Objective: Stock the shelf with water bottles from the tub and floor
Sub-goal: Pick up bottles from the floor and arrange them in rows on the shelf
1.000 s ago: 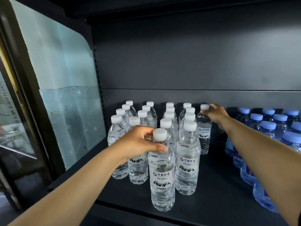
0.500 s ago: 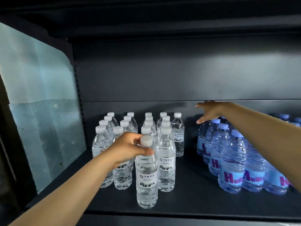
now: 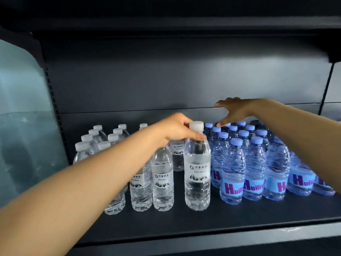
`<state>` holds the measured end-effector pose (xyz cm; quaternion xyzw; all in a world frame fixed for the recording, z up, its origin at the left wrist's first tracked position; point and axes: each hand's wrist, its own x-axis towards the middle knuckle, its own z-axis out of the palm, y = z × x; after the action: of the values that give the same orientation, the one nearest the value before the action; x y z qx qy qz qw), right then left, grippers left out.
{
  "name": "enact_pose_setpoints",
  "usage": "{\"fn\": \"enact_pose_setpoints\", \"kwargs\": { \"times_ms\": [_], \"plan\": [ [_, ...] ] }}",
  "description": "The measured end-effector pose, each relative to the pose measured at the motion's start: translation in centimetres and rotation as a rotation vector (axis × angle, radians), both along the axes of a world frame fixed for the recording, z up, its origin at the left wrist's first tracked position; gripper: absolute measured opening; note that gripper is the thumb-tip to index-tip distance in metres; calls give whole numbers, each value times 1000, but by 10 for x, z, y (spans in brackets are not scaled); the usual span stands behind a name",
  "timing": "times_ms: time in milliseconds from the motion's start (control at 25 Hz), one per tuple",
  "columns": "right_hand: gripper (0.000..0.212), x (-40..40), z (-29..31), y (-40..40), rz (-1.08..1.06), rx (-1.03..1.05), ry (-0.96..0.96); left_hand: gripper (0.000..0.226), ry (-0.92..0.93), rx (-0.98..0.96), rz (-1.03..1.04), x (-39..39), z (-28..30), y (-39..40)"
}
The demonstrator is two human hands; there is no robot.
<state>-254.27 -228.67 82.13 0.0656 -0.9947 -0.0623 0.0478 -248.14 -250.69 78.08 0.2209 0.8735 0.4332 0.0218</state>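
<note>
A clear white-capped bottle [image 3: 197,169] is gripped at the neck, just below its cap, by the curled fingers of the left hand [image 3: 177,129]; the bottle stands upright on the dark shelf [image 3: 184,224], between the two groups of stock. The right hand [image 3: 233,111] is held above the blue-capped bottles [image 3: 254,163] with fingers spread and nothing grasped, one fingertip close to a rear blue cap. To the left, rows of white-capped bottles [image 3: 160,178] are ranged toward the back panel [image 3: 166,76]. A pale translucent side panel [image 3: 22,117] is seen at far left.
</note>
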Motion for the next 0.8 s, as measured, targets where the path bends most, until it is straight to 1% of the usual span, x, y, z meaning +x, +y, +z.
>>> {"fn": "enact_pose_setpoints", "kwargs": {
  "times_ms": [80, 160, 200, 280, 360, 520, 640, 800],
  "plan": [
    [85, 0, -2, 7, -1, -33, -14, 29, 18, -81, 36, -25, 7, 12],
    [83, -3, -5, 13, 0, -59, -26, 27, 19, -165, 65, -51, 9, 23],
    [83, -5, -6, 14, 0, -69, -31, 30, 15, -199, 84, -64, 8, 26],
    [82, -12, -8, 16, 4, -81, -28, 46, -2, -256, 140, -90, 2, 29],
    [81, -19, -9, 17, 10, -89, -24, 56, -31, -284, 193, -113, -6, 27],
    [80, -32, -10, 22, 26, -109, -26, 49, -94, -274, 246, -145, -17, 25],
    [79, -37, -12, 20, 41, -127, -30, 46, -103, -328, 253, -157, -22, 28],
    [77, -42, -17, 17, 68, -130, -21, 57, -109, -404, 272, -166, -30, 30]
  ]
}}
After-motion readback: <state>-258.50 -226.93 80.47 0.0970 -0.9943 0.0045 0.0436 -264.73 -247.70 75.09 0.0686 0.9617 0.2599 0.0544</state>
